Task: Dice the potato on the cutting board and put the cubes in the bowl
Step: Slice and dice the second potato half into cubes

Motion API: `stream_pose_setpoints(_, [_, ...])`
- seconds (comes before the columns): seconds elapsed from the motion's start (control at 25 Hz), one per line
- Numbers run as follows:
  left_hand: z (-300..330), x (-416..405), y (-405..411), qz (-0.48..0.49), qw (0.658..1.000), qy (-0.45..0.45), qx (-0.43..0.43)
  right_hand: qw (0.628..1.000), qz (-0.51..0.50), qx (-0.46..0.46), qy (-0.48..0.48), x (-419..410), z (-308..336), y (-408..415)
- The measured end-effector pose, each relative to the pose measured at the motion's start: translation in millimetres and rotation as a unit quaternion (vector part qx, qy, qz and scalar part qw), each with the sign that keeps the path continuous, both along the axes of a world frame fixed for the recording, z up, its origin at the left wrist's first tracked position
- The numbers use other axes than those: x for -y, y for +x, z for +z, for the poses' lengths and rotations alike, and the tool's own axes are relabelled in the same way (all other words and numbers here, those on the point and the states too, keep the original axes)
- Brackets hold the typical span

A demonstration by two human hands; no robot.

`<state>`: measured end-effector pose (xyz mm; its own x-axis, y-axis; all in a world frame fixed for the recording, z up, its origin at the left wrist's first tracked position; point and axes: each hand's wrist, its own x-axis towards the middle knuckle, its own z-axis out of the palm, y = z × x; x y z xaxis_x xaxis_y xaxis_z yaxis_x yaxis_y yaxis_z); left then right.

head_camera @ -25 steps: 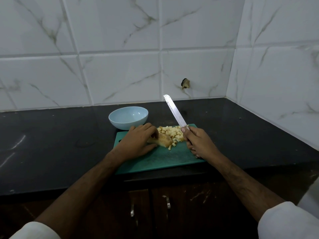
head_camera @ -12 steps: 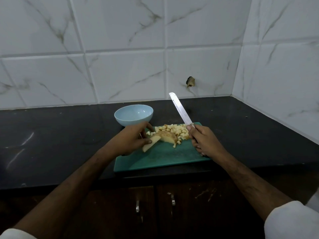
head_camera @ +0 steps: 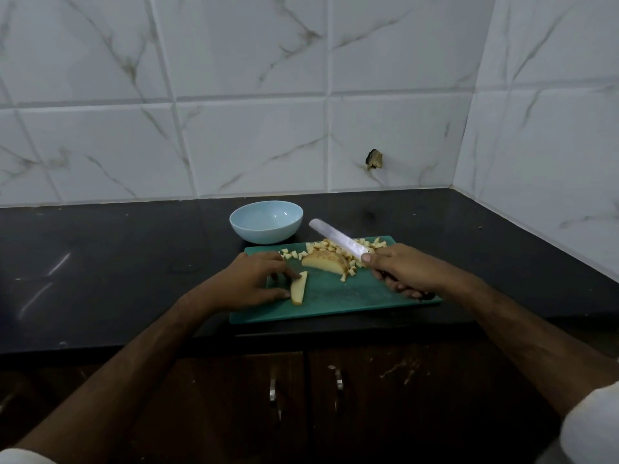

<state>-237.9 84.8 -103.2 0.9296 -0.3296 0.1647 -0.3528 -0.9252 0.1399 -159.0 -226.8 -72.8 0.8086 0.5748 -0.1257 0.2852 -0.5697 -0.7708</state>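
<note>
Potato pieces of three kinds lie on one green rectangular plastic cutting board [head_camera: 335,301]: one thin pale-yellow potato slice [head_camera: 298,288], one larger rounded potato chunk [head_camera: 324,261] with its cut face up, and a scatter of small pale potato cubes [head_camera: 348,251] too many and too small to count. Two hands are at work. The left hand [head_camera: 251,281] rests on the board with its fingers fairly straight, index fingertip and thumb touching the slice, which lies just to that hand's right. The chunk sits just beyond the slice, between the two hands. The right hand [head_camera: 407,271] is curled tightly round the dark handle of one long silver-bladed kitchen knife [head_camera: 338,238]; the blade reaches away from this hand to the far left, over the cubes, and is blurred. Most of the handle is hidden by the fingers.

One pale-blue round bowl [head_camera: 266,222] stands on the black stone countertop [head_camera: 117,262] just beyond the left hand, near the board's far edge; nothing can be seen inside it. White sleeves are cut off at the frame's lower corners.
</note>
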Motion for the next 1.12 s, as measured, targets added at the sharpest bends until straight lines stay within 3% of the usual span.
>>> stream_pose_setpoints(0.16, [-9.1,12.7,3.2,0.015,0.997,-0.038,0.066,0.966,0.049,0.125,-0.22,-0.4,15.1,-28.7])
stream_pose_setpoints(0.24, [-14.5,19.2,4.8,0.025,0.993,-0.065,0.099,0.942,0.05,0.182,-0.278,-6.7,12.7,-39.5])
stream_pose_setpoints(0.48, [-23.0,25.3,4.8,0.049,0.983,-0.109,0.143,0.95,0.05,0.151,-0.268,-31.4,3.4,-55.0])
stream_pose_setpoints(0.6, [-24.7,25.7,3.2,0.059,0.981,-0.106,0.154,0.93,0.04,0.216,-0.293,-37.4,13.4,-50.4])
stream_pose_setpoints(0.88, [-25.1,23.8,3.6,0.08,0.978,-0.112,0.158,0.896,0.07,0.237,-0.37,-49.3,34.1,-59.6])
stream_pose_setpoints(1.12, [-25.8,21.9,7.2,0.059,0.978,-0.162,0.12,0.894,0.07,0.188,-0.4,-67.3,54.2,-67.8])
